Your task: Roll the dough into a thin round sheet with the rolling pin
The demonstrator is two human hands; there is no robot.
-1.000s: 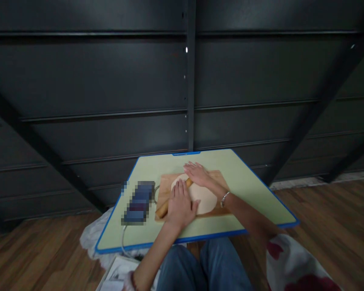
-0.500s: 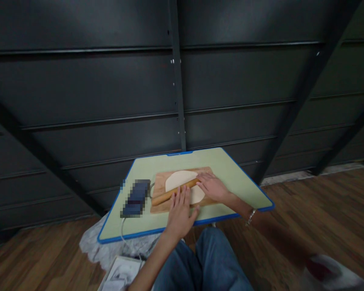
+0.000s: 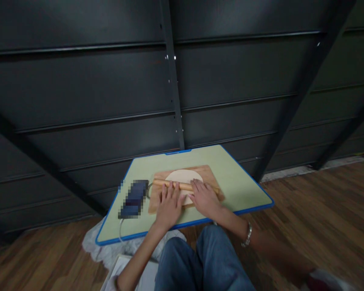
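A round, flat piece of pale dough (image 3: 183,177) lies on a wooden board (image 3: 210,173) on a low green table with a blue rim (image 3: 239,182). A wooden rolling pin (image 3: 183,186) lies across the dough's near half, running left to right. My left hand (image 3: 169,204) rests flat on the pin's left part, fingers stretched out. My right hand (image 3: 204,197) lies flat on its right part, fingers also extended. Both palms press down on the pin without wrapping round it.
A blurred dark phone-like object (image 3: 133,199) with a white cable (image 3: 120,231) lies left of the board. A dark metal wall (image 3: 176,81) stands right behind the table. Wooden floor (image 3: 321,202) surrounds it; white cloth (image 3: 94,246) and my jeans-clad knees (image 3: 200,258) are below.
The rolling pin has swung from a diagonal to lying level across the dough and come toward me. Both hands slid back with it. The camera shifted slightly.
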